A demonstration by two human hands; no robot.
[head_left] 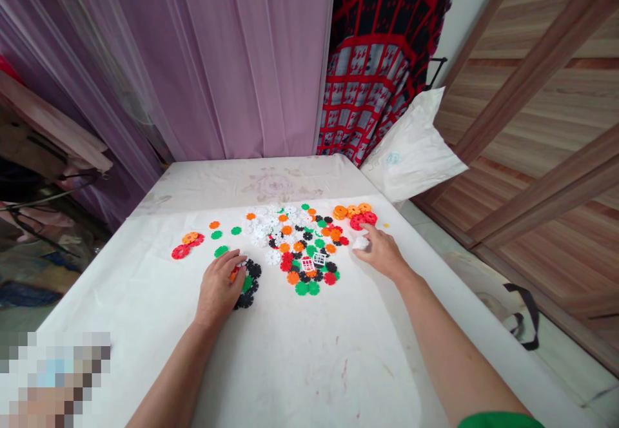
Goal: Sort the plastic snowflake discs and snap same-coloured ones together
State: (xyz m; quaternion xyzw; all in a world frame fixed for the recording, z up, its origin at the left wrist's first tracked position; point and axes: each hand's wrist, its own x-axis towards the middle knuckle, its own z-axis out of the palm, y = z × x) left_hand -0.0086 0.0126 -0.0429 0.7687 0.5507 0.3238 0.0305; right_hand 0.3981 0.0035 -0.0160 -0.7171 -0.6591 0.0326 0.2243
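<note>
White pieces (360, 243) are pinched by the right hand (382, 252). Black discs (253, 269) are partly covered by the left hand (219, 284); its grip cannot be determined. Coloured discs (298, 246) are heaped between.

Purple curtain (251, 60) beside red-patterned cloth (367, 64).

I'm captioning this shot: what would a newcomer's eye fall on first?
Probably the colourful heap of notched discs on the white tablecloth, between the left hand and the right hand. Then the purple curtain behind, with a red patterned cloth hanging to its right.
</note>
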